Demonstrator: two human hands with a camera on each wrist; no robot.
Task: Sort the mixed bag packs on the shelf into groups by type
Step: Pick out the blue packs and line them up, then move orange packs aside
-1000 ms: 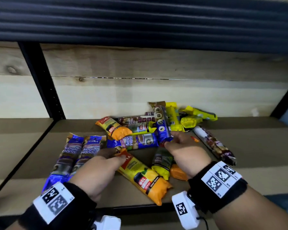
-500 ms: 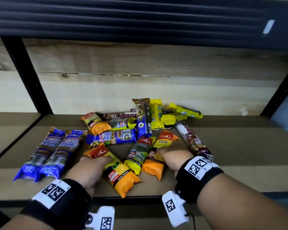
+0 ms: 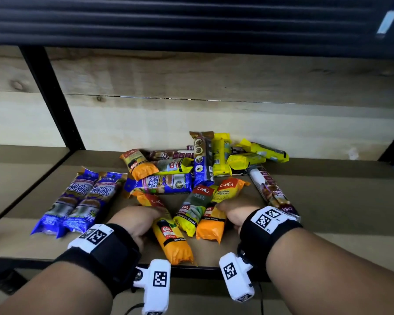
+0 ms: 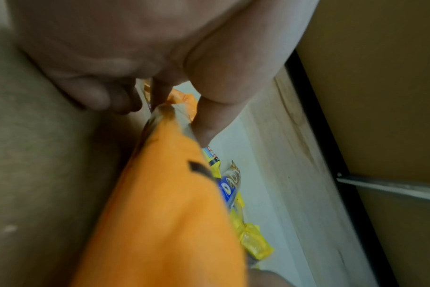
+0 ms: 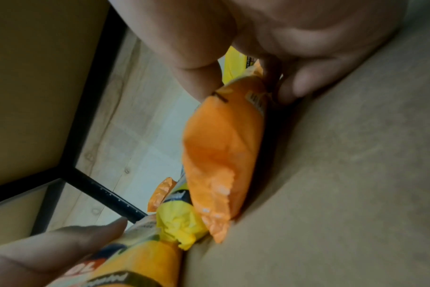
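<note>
Brown shelf boards [image 3: 328, 223] carry everything, with pale wooden planks behind and a black metal upright at the back left. Nearest you, your left hand [image 3: 138, 220] pinches the upper part of the long orange 60L plastic garbage-bag pack [image 3: 172, 239]; the left wrist view shows thumb and fingertips [image 4: 204, 124] closed on its crimped top. Your right hand [image 3: 236, 211] does the same to the shorter orange lemon-scented pack [image 3: 210, 221], thumb and fingers nipping its end in the right wrist view. Both packs lie on the shelf near the front edge, angled toward each other, with the yellow-green 25L lemongrass pack [image 3: 191, 210] lying between them and touching the shorter one.

You seem to be on the orange group now, one pack per hand. Left of your hands, two blue "Singlet Handle" packs [image 3: 77, 201] already lie side by side, so that type looks partly sorted. A third blue Singlet pack [image 3: 159, 184] lies crosswise in the heap beyond, along with another orange pack [image 3: 138, 164], a dark blue upright pack [image 3: 203, 160], several yellow packs [image 3: 243, 156] and a brown drawstring pack [image 3: 271, 189] to the right.

Next, you'd want to draw the two orange packs together onto a bare patch of shelf, clear of the yellow-green one, then fetch the far orange pack to join them.
</note>
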